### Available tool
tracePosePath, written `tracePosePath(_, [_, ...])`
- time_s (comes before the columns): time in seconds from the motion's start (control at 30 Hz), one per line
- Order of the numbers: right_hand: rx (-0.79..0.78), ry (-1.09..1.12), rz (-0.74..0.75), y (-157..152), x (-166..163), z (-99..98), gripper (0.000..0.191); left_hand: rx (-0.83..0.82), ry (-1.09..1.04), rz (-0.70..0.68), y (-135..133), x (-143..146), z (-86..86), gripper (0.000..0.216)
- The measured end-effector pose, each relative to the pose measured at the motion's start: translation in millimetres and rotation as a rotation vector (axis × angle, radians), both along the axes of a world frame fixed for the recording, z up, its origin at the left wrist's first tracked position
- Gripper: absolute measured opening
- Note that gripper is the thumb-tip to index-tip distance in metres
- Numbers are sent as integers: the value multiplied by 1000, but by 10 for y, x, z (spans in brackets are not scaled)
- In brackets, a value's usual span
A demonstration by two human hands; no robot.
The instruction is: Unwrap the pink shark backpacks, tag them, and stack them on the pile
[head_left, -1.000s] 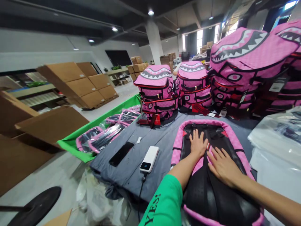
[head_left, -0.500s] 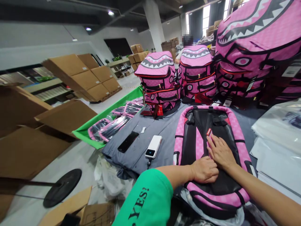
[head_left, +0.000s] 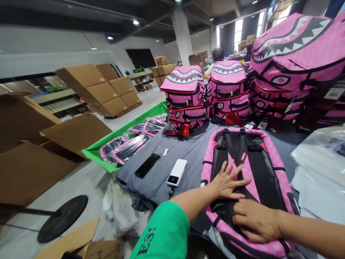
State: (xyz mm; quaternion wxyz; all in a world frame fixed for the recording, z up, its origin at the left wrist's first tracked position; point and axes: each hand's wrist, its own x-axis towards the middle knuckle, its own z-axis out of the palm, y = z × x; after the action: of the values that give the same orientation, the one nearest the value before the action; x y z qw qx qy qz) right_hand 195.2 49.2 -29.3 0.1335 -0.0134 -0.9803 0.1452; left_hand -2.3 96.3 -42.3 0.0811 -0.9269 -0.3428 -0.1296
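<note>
Head view. I see the backpack (head_left: 265, 180) lying straps up on the grey cloth (head_left: 155, 189). Left hand (head_left: 228, 181): fingers splayed wide across its middle. Right hand (head_left: 256, 219): fingers curled at its lower part, just beside the left; I cannot tell whether they grip anything. Power bank (head_left: 177, 172) and phone (head_left: 147, 166) lie leftward, white bags (head_left: 318, 198) rightward.

Beyond the far edge of the table (head_left: 185, 145), a pale column (head_left: 182, 36) meets a dark ceiling (head_left: 81, 14) with round lights (head_left: 136, 22), near bright windows (head_left: 238, 30). Past the left edge, grey floor (head_left: 151, 96) reaches low shelves (head_left: 141, 80) and a whitish wall (head_left: 115, 47).
</note>
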Motion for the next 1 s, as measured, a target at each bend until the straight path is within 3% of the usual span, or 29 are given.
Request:
tracePosePath(0.07, [-19, 97, -15, 45, 48, -198, 26, -44, -99, 116, -24, -3, -90, 88])
tracePosePath(0.17, [-45, 148, -54, 39, 74, -323, 28, -149, -123, 154, -36, 17, -112, 91])
tracePosePath(0.27, [33, 133, -118, -47, 63, -214, 26, -293, -83, 163, -96, 36, -38, 89])
tracePosePath(0.37, [309, 179, -245, 47, 130, 23, 35, -417, -62, 154, -280, 53, 49, 96])
tracePosePath(0.47, [535, 266, -507, 529, 292, 252, 41, -538, -98, 150, -480, 63, 173, 99])
tracePosePath(0.53, [462, 177, -914, 948, 374, 296, 47, -642, -78, 168, -515, 59, 307, 96])
tracePosePath(0.57, [399, 90, -1060, 1132, 387, 268, 52, -686, -36, 176, -486, 54, 390, 93])
tracePosePath(0.6, [361, 34, -1116, 1279, 381, 207, 54, -717, 19, 179, -426, 47, 481, 92])
tracePosePath(0.7, [317, -71, -1088, 1484, 301, -83, 51, -780, 112, 181, -98, 26, 764, 84])
tracePosePath(0.8, [304, -122, -1072, 1487, 259, -332, 54, -566, -76, 310, 314, 43, 893, 71])
tracePosePath(0.9, [287, -145, -1089, 1478, 284, -424, 60, -292, -293, 496, 626, 108, 671, 68])
tracePosePath(1.0, [248, -164, -1077, 1487, 304, -425, 59, -392, -331, 619, 763, 144, 274, 78])
